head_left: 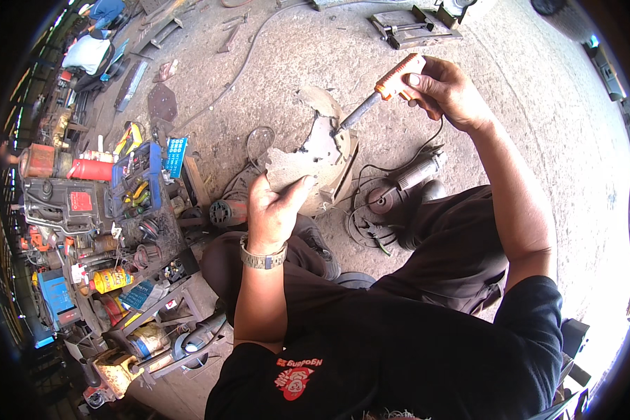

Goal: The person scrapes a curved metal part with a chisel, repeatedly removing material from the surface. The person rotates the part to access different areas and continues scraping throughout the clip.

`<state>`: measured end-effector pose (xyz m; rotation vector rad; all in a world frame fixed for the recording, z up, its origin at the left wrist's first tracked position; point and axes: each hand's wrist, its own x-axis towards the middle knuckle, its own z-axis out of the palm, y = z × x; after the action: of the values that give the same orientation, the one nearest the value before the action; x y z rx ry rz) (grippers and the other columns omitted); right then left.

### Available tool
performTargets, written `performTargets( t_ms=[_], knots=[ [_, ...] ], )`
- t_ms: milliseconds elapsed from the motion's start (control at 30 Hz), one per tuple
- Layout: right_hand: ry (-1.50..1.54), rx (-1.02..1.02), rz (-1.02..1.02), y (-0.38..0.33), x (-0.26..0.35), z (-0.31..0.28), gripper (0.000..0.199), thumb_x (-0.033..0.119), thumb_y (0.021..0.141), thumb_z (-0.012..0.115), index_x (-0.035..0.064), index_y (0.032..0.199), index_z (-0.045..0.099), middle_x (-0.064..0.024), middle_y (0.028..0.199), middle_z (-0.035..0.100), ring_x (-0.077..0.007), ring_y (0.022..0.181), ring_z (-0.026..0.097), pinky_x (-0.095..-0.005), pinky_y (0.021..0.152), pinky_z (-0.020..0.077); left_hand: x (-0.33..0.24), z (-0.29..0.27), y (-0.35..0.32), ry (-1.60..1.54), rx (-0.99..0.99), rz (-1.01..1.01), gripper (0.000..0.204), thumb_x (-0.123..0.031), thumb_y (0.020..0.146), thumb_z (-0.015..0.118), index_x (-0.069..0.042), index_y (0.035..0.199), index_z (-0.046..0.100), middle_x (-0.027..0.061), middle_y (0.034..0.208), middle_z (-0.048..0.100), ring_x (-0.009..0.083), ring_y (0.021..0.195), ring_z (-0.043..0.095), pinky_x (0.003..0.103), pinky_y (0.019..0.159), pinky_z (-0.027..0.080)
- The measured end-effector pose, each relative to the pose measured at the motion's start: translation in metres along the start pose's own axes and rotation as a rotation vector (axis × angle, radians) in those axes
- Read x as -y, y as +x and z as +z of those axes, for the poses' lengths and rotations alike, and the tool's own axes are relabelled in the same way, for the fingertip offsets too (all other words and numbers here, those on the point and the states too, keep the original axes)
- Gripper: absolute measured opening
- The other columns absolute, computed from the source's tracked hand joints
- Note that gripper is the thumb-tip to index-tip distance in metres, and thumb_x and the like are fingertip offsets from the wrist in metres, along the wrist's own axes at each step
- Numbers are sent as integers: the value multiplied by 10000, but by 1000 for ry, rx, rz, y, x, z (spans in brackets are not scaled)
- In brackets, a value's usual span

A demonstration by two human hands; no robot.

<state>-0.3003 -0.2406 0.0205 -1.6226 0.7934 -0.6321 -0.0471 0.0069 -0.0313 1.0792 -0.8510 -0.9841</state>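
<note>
My left hand [273, 210] grips the near edge of a broken, curved grey plastic cover [308, 164], holding it up in front of me. My right hand [448, 89] is shut on the orange handle of a soldering iron [385, 87]. Its dark metal tip touches the upper right edge of the cover, near a crack. A metal watch sits on my left wrist. A black cord runs from the iron down past my right forearm.
An angle grinder [406, 182] with its disc lies on the concrete floor by my right knee. To the left stands a cluttered rack [133, 210] of tools, cans and boxes. A metal frame part [413, 28] lies on the floor ahead.
</note>
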Motion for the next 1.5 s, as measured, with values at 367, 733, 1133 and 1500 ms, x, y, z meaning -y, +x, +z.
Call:
performTargets(
  t_ms=[367, 733, 1133, 1500],
  knots=[
    [-10, 9, -12, -3, 6, 2, 408, 360, 947, 742, -14, 1078, 645, -30, 732, 636, -51, 486, 493, -200, 437, 380, -1, 1, -1, 13, -1, -2, 226, 31, 914, 690, 41, 1140, 691, 98, 1085, 746, 150, 964, 704, 296, 893, 548],
    [-57, 21, 14, 0, 2, 0, 464, 397, 932, 750, -14, 1114, 633, -47, 747, 651, -49, 494, 506, -192, 436, 395, -1, 1, -2, 23, -3, -12, 216, 33, 915, 688, 43, 1131, 696, 98, 1079, 748, 146, 963, 704, 292, 883, 550],
    [-96, 13, -6, -1, 3, -3, 456, 391, 934, 752, -27, 1083, 646, -59, 743, 663, -67, 487, 516, -216, 443, 401, -1, 1, -2, 103, 31, 22, 198, 24, 913, 699, 42, 1110, 706, 85, 1059, 753, 139, 957, 702, 298, 889, 549],
    [-107, 7, 6, -1, 4, -3, 443, 381, 943, 743, -23, 1098, 643, -58, 751, 675, -57, 479, 505, -211, 441, 405, -2, 2, -2, 134, 42, 40, 197, 14, 905, 712, 50, 1098, 712, 95, 1039, 761, 139, 938, 709, 302, 868, 555]
  ],
)
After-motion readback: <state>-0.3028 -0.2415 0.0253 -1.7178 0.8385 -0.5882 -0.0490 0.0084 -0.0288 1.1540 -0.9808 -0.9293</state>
